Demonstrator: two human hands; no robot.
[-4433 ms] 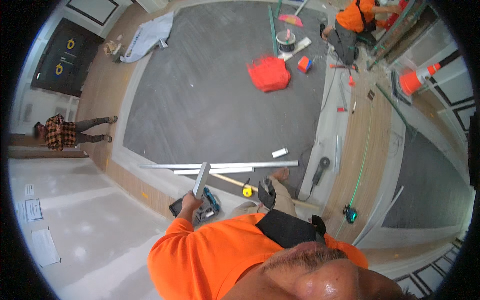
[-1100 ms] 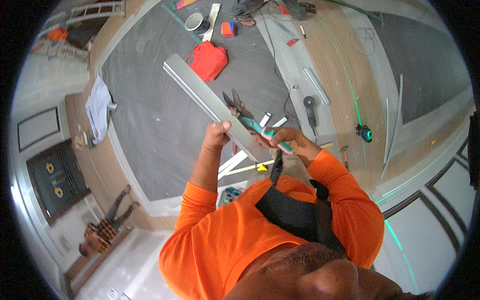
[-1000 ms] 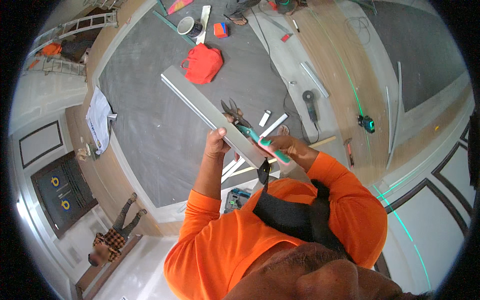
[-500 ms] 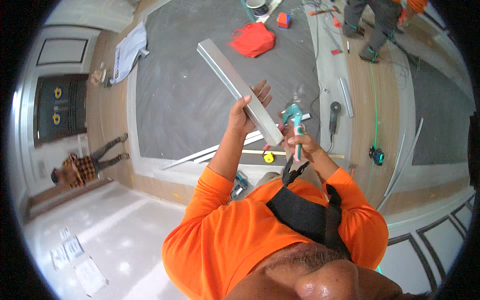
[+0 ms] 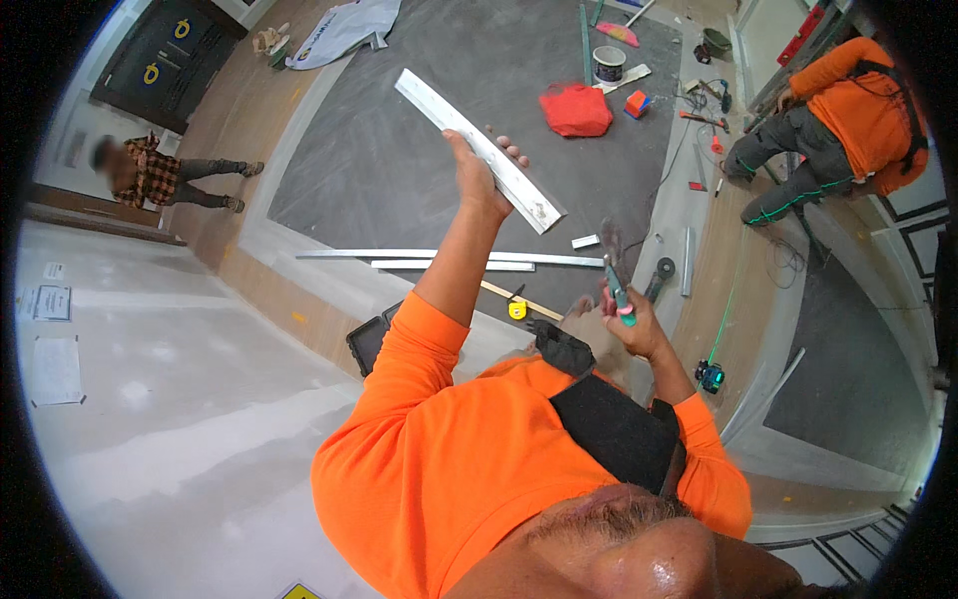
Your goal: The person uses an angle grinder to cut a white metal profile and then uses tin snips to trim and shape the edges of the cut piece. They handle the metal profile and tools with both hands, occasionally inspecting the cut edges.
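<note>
My left hand point(image 5: 479, 180) is wrapped round a length of silvery metal channel point(image 5: 434, 108), which slants over the dark floor sheet with its far end up to the left. In my right hand point(image 5: 639, 324) is a pair of snips point(image 5: 615, 272) with teal and pink handles, its jaws pointing away from me. The jaws look blurred, so whether they are parted is unclear. Snips and channel are apart. Below the channel, a short metal offcut point(image 5: 585, 242) and a long metal strip point(image 5: 349, 255) lie on the floor, near a yellow tape measure point(image 5: 517, 310).
A co-worker in orange point(image 5: 848, 120) bends at the right; another person point(image 5: 155, 172) stands at the left. A red bag point(image 5: 577, 110) and a bucket point(image 5: 609, 66) are ahead. A laser level point(image 5: 710, 376), a corded power tool point(image 5: 659, 280) and a black case point(image 5: 367, 344) lie around me.
My view has turned. The snips have moved away from the channel's near end, and the channel has tipped to show another face. More of the co-worker in orange is in view.
</note>
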